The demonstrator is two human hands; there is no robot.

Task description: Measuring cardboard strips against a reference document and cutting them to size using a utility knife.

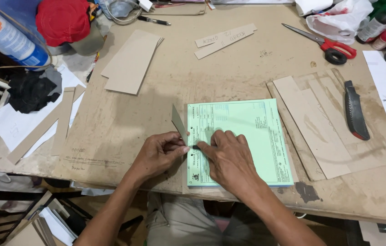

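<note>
Grey card strip (pixel 178 122) upright beside green pad (pixel 243 136).

Matt green paper pad (pixel 243 136) — scuffed cardboard tabletop (pixel 193 77)

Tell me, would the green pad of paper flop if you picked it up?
Probably a little: the green pad looks like a thin stack of sheets, so it would likely bend. It lies flat on the table, so it shouldn't roll. It seems light.

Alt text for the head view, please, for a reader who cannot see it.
Two bare hands work at the left edge of a green pad of forms on a worn workbench: the left hand holds a narrow cardboard strip, the right hand pinches beside it. Red-handled scissors and a utility knife lie to the right.
</note>
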